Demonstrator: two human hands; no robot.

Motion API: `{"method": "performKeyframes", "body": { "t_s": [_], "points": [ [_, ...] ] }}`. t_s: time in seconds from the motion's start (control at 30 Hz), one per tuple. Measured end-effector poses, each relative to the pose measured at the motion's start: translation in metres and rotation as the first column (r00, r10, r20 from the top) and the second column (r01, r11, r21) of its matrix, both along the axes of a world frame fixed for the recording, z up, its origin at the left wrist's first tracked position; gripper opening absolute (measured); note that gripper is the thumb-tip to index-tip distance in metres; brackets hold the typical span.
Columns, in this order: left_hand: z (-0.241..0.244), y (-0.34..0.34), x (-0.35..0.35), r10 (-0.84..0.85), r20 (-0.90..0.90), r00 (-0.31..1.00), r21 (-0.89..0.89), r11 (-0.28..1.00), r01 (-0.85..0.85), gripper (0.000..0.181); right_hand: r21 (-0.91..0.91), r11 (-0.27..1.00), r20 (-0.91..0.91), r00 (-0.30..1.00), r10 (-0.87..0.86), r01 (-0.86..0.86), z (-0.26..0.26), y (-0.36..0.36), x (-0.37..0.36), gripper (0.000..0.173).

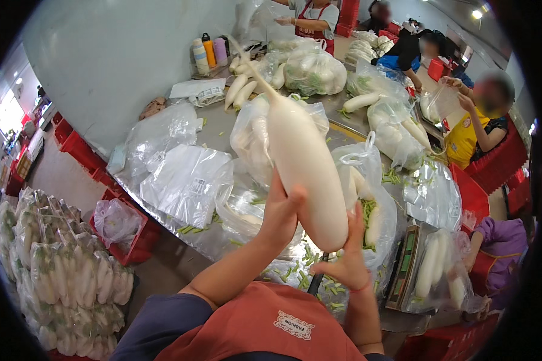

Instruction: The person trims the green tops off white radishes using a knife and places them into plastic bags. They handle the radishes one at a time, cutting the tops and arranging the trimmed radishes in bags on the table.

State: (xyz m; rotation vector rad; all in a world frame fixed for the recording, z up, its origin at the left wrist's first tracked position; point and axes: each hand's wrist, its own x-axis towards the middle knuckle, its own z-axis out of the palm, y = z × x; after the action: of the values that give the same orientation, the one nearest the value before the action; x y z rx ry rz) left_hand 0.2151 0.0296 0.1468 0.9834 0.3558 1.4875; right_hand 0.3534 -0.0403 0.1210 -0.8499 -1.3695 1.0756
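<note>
A large white daikon radish [305, 167] with a long thin root tip is raised over the metal table, its root end pointing away from me. My left hand [282, 210] grips its side, the thumb across the front. Beside its thick lower end is my right hand [354, 257], thumb and fingers spread; whether a fingertip touches the radish is unclear. A black bar or handle [315, 284] shows just past the right thumb. Below lie cut green stem pieces [302, 277]. Clear plastic bags of radishes stand behind the daikon [248, 131] and to its right [384, 225].
Flat plastic bags [185, 180] lie at the table's left. Right are a scale [399, 266] and a bag of radishes [438, 266]. Bottles [207, 52] stand by the wall. Stacked bagged radishes [67, 275] and a red crate [122, 252] are left. Co-workers [469, 131] work opposite and right.
</note>
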Motion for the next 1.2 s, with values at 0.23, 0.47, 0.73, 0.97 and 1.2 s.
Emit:
{"method": "performKeyframes", "body": {
  "t_s": [0.23, 0.47, 0.73, 0.97, 1.2],
  "points": [
    [-0.008, 0.002, -0.006, -0.371, -0.007, 0.929, -0.083, 0.926, 0.369, 0.092, -0.250, 0.781, -0.639, 0.704, 0.311, -0.572, -0.036, -0.019, 0.001, 0.080],
    [-0.030, -0.002, 0.012, -0.724, 0.294, 0.624, 0.098, 0.672, 0.734, 0.116, 0.201, 0.410, -0.939, -0.056, 0.339, -0.890, -0.051, -0.026, -0.019, 0.092],
    [-0.036, -0.010, 0.000, -0.634, 0.010, 0.773, -0.163, 0.762, 0.627, 0.105, -0.126, 0.663, -0.900, 0.366, 0.237, -0.738, -0.060, -0.040, -0.004, 0.095],
    [0.000, -0.034, -0.010, -0.512, -0.326, 0.795, -0.276, 0.856, 0.438, 0.091, -0.521, 0.840, -0.355, 0.933, -0.051, -0.152, -0.049, -0.055, -0.002, 0.098],
    [-0.007, -0.035, -0.008, -0.429, -0.431, 0.794, -0.223, 0.903, 0.367, 0.102, -0.490, 0.850, -0.427, 0.903, -0.041, -0.193, -0.045, -0.060, -0.002, 0.094]
  ]
}}
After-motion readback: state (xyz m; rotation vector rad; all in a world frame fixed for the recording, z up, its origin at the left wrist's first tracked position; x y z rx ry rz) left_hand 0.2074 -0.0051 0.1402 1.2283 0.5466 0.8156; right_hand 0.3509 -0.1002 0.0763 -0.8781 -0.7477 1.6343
